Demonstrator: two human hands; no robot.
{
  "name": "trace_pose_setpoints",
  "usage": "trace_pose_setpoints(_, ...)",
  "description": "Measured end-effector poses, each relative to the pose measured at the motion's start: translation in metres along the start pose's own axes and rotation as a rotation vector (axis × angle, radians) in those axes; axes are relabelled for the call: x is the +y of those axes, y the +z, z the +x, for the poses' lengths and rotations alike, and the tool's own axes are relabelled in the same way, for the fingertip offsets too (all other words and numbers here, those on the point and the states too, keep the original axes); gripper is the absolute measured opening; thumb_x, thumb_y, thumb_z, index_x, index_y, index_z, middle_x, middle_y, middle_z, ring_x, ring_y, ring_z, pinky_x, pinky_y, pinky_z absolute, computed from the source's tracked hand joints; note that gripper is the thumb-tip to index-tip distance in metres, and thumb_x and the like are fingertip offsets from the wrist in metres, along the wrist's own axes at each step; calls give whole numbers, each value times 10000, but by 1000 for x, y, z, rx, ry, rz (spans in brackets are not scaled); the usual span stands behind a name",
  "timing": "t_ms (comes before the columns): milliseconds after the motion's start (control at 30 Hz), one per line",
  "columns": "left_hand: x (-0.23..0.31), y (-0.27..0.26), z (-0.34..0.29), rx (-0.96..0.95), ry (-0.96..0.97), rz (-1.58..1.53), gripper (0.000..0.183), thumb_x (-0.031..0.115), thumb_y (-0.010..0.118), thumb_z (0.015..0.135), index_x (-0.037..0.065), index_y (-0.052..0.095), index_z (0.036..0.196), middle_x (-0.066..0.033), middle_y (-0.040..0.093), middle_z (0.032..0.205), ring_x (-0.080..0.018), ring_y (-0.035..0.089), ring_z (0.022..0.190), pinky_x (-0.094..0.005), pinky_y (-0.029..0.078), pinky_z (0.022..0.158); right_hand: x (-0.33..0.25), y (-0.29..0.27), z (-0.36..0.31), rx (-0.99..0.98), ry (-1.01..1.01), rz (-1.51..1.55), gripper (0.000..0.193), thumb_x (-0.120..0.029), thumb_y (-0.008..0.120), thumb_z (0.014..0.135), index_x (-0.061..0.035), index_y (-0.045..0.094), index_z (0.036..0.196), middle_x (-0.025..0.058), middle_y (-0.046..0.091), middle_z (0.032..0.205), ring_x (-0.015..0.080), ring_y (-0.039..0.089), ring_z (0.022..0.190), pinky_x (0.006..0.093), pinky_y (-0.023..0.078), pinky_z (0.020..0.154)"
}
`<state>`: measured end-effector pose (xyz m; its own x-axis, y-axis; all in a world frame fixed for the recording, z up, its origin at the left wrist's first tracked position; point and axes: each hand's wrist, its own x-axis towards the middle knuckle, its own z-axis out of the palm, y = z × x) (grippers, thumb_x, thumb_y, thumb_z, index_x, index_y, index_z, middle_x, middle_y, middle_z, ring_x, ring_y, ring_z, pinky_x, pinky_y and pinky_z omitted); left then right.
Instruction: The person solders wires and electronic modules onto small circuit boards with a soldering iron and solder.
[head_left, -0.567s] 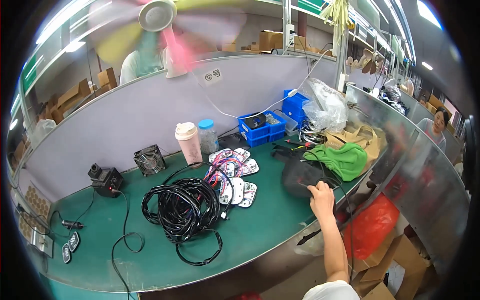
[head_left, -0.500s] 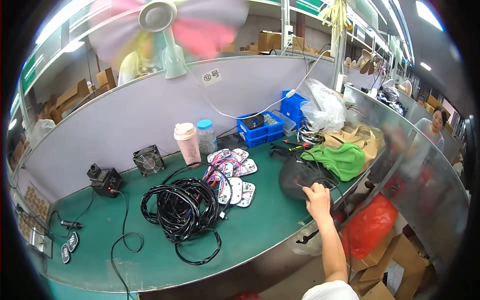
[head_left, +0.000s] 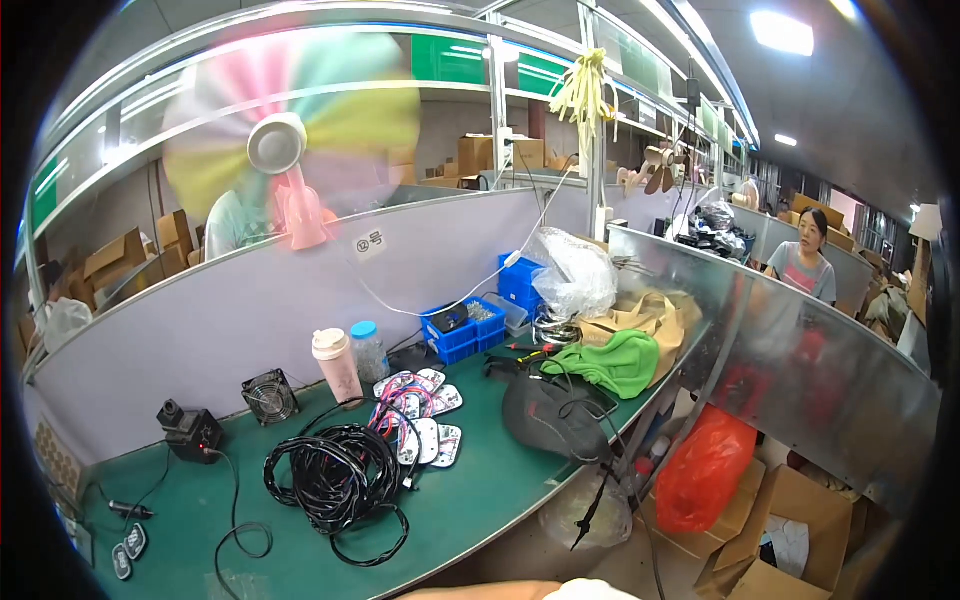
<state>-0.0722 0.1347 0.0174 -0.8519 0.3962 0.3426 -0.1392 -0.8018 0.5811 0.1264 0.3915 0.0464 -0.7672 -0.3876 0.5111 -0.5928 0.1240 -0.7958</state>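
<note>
Neither of my hands shows now. Only a strip of my bare forearm [head_left: 490,592] and a white sleeve [head_left: 592,590] lie along the bottom edge; the hand at its end is cut off. On the green table [head_left: 300,565], the nearest thing is a coiled bundle of black cable [head_left: 335,480]. Beside it rest several white circuit plates [head_left: 450,447] with red and blue wires [head_left: 385,415]. A dark grey bag [head_left: 550,415] sits at the table's right edge, its black strap [head_left: 593,510] hanging over.
A pink cup [head_left: 338,370], blue-lidded jar [head_left: 370,352], blue bins [head_left: 455,345], small fan [head_left: 270,397] and black device [head_left: 192,433] line the partition. Green cloth [head_left: 610,362] lies right. Below are a red plastic bag [head_left: 705,470] and open carton [head_left: 790,535]. A person [head_left: 808,262] stands beyond.
My right hand has left the grey bag and dropped out of view; the forearm now lies across the bottom edge. The view has tilted up and turned right.
</note>
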Motion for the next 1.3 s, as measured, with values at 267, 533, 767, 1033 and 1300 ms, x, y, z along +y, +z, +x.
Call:
trace_pose_setpoints(267,-20,-16,4,-202,-121,-79,436,271,360,989,-2,378,1328,-149,453,1323,-275,409,1225,-423,254,1085,115,107,102,367,357,49,729,-382,682,801,-24,365,1350,126,629,977,193,606,889,324,486,735)
trace_pose_setpoints(533,-38,23,-6,-123,-261,-5,451,275,352,990,10,346,1354,-143,422,1359,-269,386,1247,-408,227,1098,68,87,123,624,165,735,691,-397,586,886,-134,273,1443,14,568,975,129,514,844,261,443,702)
trace_pose_setpoints(767,-61,73,-19,56,-340,87,465,278,346,991,21,318,1378,-137,395,1391,-264,366,1267,-395,204,1110,81,81,139,861,40,444,565,-275,509,933,-134,297,1437,-18,530,872,69,456,758,202,398,648)
trace_pose_setpoints(1033,-52,73,-68,-177,-700,330,424,232,586,900,9,522,1255,-110,548,1246,-178,490,1172,-326,361,1010,84,-2,149,973,-34,278,594,-344,447,948,-46,264,1428,4,506,774,85,456,672,232,408,625)
trace_pose_setpoints(1300,64,26,-144,83,-282,949,256,156,637,850,35,632,1076,-119,613,1154,-209,572,1076,-341,435,930,140,66,216,758,3,234,515,-228,474,930,21,363,1367,26,550,780,87,495,654,226,431,598)
